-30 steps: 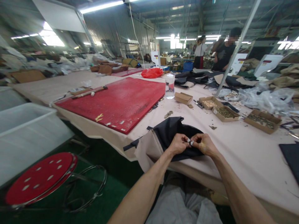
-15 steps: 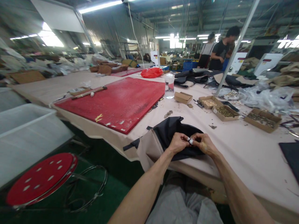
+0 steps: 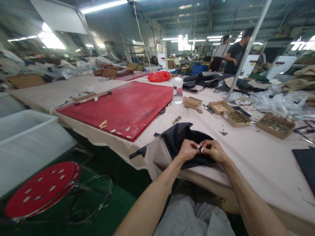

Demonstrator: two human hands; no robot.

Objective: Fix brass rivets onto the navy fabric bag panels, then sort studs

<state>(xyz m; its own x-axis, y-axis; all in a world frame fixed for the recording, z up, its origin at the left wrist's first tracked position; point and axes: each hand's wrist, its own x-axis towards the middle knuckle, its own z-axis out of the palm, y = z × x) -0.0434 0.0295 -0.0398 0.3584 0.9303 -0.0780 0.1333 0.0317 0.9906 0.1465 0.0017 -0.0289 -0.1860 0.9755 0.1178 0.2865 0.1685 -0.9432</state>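
Observation:
A black fabric piece (image 3: 172, 136) with a beige panel (image 3: 157, 154) lies bunched at the table's front edge. Over its dark folds, my left hand (image 3: 189, 150) pinches with thumb and fingers. My right hand (image 3: 213, 150) faces it, closed in a pinch, the fingertips almost touching those of the left. Small white patches show at the fingertips of both hands; whether these are tape or a held item I cannot tell. Whatever sits between the fingers is too small and covered to make out. A black strap (image 3: 137, 152) sticks out at the fabric's left.
A red board (image 3: 123, 106) bearing a hammer (image 3: 94, 97) lies to the left. Beyond my hands stand a clear plastic cup (image 3: 178, 91) and cardboard boxes of small metal parts (image 3: 236, 118). Loose rings (image 3: 176, 120) lie nearby. A red stool (image 3: 43, 188) is at lower left; two people stand behind the table.
My fingertips have shifted very slightly against each other; the fabric stays in place. In the background, the two people have moved a little to the right.

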